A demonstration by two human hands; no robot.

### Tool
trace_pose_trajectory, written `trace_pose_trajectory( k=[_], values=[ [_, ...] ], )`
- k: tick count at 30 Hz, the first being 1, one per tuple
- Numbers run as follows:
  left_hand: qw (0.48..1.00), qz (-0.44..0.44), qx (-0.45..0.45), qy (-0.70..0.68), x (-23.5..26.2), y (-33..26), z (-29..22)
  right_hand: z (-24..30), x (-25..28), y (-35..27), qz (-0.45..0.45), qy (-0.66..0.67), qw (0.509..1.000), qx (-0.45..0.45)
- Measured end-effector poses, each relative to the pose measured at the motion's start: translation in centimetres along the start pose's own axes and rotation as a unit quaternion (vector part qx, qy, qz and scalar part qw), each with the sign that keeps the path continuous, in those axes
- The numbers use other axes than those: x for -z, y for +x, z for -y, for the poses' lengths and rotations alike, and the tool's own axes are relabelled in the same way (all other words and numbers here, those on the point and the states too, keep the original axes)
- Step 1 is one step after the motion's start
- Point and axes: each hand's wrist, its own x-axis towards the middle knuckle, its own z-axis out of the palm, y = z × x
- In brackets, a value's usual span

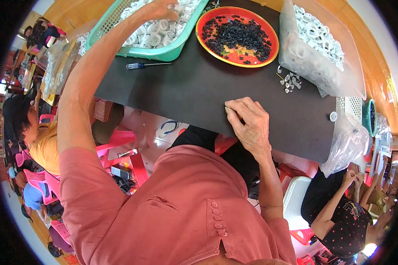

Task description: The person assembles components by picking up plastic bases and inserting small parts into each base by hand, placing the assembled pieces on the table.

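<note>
My left arm stretches across the table to a green plastic basket (166, 54) heaped with white ring-shaped plastic parts (157, 35). Over the heap at the top edge of the picture is my left hand (159, 9), thumb and fingers apart; the picture's edge cuts part of it off. My right hand (250, 125) rests at the near edge of the dark table (181, 92), fingers curled in. Whatever it may hold is hidden under the fingers. A red round tray (239, 63) with a yellow rim carries many small black parts (241, 37) beyond my right hand.
A screwdriver (148, 65) lies below the basket. On the right stand a translucent bin (296, 59) of white parts and, near it, small clear pieces (290, 82). A white disc (333, 116) and a plastic bag (347, 145) are at the right edge. Other people sit on both sides.
</note>
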Motion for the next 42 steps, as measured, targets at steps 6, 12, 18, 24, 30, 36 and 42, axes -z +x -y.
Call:
trace_pose_trajectory(
  k=[6,12,18,24,30,36,42],
  values=[
    [0.97,0.033,0.129,-0.205,3.2,-2.0,-3.0,0.0,0.0,-0.1,0.0,-0.001,1.0,-0.009],
    [0.828,-0.001,-0.212,-0.519,4.9,-5.5,1.8,0.7,-0.2,0.1,0.013,0.022,0.999,0.022],
    [0.763,0.128,-0.115,-0.623,9.7,-2.9,-5.0,0.1,-0.1,-0.1,0.0,-0.001,1.0,0.012],
    [0.488,0.313,-0.436,-0.688,5.9,-3.8,-19.0,-0.6,-0.3,-0.4,-0.01,-0.003,1.0,0.02],
    [0.908,0.066,-0.036,-0.413,1.2,-13.5,-24.8,-0.9,-0.2,-0.7,-0.013,0.002,1.0,0.013],
    [0.977,-0.04,-0.093,-0.189,-4.1,-14.3,-20.9,-0.6,-0.2,-0.5,-0.017,0.006,1.0,0.026],
    [0.978,-0.137,-0.15,-0.047,-6.2,-14.2,-20.3,-0.7,-0.2,-0.5,-0.012,0.004,1.0,0.014]
  ],
)
